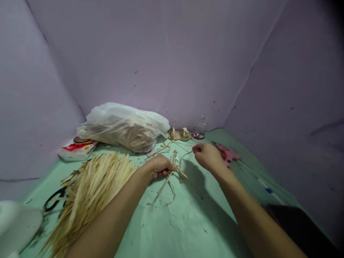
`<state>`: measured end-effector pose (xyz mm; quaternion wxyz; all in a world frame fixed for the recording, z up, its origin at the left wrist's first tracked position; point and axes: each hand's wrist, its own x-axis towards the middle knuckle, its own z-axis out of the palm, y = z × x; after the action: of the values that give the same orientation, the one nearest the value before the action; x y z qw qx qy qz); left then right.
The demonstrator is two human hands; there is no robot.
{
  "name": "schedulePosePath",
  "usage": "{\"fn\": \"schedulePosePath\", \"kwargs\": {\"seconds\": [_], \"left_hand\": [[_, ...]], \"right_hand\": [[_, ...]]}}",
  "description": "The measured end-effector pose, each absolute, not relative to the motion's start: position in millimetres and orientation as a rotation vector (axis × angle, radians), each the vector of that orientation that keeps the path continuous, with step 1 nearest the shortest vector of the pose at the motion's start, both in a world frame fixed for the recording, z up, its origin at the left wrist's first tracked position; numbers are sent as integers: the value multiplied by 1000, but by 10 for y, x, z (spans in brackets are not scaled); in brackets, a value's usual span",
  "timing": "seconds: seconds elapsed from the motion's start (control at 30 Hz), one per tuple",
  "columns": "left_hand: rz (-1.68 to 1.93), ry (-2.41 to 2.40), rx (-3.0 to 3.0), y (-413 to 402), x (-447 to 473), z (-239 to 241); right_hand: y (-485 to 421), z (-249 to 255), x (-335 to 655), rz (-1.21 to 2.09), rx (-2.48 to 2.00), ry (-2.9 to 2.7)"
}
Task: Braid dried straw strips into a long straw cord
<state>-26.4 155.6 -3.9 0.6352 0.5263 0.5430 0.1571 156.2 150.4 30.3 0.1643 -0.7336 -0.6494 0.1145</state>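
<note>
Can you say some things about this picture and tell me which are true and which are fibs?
1. The left hand is gripping straw strips. True.
2. The right hand is holding the pink tool. False: it pinches a thin strand, and the pink tool lies on the table.
3. The plastic bag lies behind the big straw pile. True.
4. The back wall is bright yellow. False: it is pale purple.
5. The table is green. True.
</note>
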Motion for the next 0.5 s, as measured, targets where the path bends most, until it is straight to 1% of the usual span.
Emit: {"fn": "schedulePosePath", "kwargs": {"seconds": [0.07,0.13,0.17,0.3,0.43,0.5], "left_hand": [[412,1211,1206,1526,-228,-33],[435,1210,1198,1503,-194,-28],[435,1215,1193,1495,-179,-27],[428,1209,1204,1490,-156,-36],[414,1181,1214,1507,-171,-65],[422,1171,1219,1513,-177,-77]], "right_hand": [[1404,293,1531,755,-1952,-1814],[1345,254,1532,1057,-1845,-1714],[1327,231,1537,1112,-1809,-1669],[1291,169,1480,1101,-1684,-1609],[1263,117,1288,1420,-1568,-1374],[1257,88,1215,1499,-1554,-1278]]}}
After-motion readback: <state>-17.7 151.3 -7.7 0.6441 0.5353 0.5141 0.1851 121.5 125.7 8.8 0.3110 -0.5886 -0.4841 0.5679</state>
